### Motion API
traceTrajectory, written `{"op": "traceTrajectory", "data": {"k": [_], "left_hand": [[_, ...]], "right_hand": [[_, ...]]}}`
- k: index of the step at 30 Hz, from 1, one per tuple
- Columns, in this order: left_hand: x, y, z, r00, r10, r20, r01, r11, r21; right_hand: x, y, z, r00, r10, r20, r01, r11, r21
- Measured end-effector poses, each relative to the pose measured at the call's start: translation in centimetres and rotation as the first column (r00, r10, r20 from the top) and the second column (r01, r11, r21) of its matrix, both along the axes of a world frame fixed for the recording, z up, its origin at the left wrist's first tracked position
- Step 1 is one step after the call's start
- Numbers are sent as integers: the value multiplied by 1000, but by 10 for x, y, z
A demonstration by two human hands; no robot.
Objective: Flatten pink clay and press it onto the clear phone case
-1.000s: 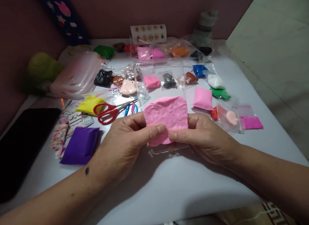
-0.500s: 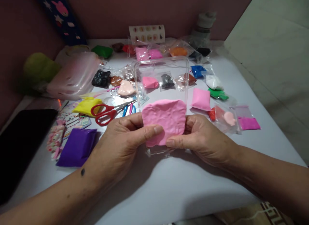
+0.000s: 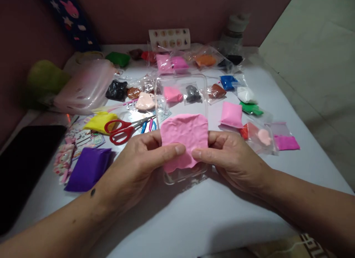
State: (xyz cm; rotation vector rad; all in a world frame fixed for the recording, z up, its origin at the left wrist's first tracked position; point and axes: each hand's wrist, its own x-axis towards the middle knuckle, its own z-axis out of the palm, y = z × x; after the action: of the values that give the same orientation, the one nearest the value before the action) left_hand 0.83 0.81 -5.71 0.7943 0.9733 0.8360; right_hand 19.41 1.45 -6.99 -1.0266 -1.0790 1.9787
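A clear phone case (image 3: 181, 76) is held up over the table, its lower half covered by a flattened sheet of pink clay (image 3: 184, 134). My left hand (image 3: 141, 154) grips the left edge, thumb lying on the clay and fingers behind the case. On the right edge my right hand (image 3: 231, 156) is closed the same way, its thumb pressing the clay near the middle. The clay's surface is uneven, with a ragged lower edge. Red-handled scissors (image 3: 120, 132) lie just beyond my left hand, and a pink clay packet (image 3: 231, 114) lies beyond my right.
Several clay packets spread across the white table (image 3: 172, 221). A purple packet (image 3: 88, 169), a yellow packet (image 3: 100, 122) and a black flat object (image 3: 27, 169) lie left. A translucent pink container (image 3: 85, 86) stands behind them. A bottle (image 3: 235, 30) and sticker sheet (image 3: 169, 39) are at the back.
The case has shifted slightly left and tilted, showing more of its bottom edge. My right thumb has moved up a little on the clay.
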Motion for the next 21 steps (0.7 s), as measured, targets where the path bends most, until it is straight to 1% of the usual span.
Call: {"op": "traceTrajectory", "data": {"k": [2,4,7,9,12,16,21], "left_hand": [[1,-1,1,998,-41,-43,41,999,-11],[4,-2,1,996,-28,-85,25,999,-36],[6,-5,2,998,29,-61,-35,994,-105],[7,-6,1,998,35,-55,-41,991,-127],[7,-7,0,997,35,-69,-43,992,-119],[7,-6,0,998,39,-49,-44,992,-122],[4,-3,1,998,32,-46,-39,988,-147]], "right_hand": [[0,-1,1,1000,7,7,-7,1000,3],[0,-1,2,999,21,28,-21,1000,11],[-1,-1,5,998,43,37,-43,999,9],[-1,0,6,998,50,37,-50,999,4],[0,0,5,998,63,29,-63,998,0],[1,1,5,997,80,15,-80,997,-2],[4,3,6,988,119,96,-122,992,25]]}}
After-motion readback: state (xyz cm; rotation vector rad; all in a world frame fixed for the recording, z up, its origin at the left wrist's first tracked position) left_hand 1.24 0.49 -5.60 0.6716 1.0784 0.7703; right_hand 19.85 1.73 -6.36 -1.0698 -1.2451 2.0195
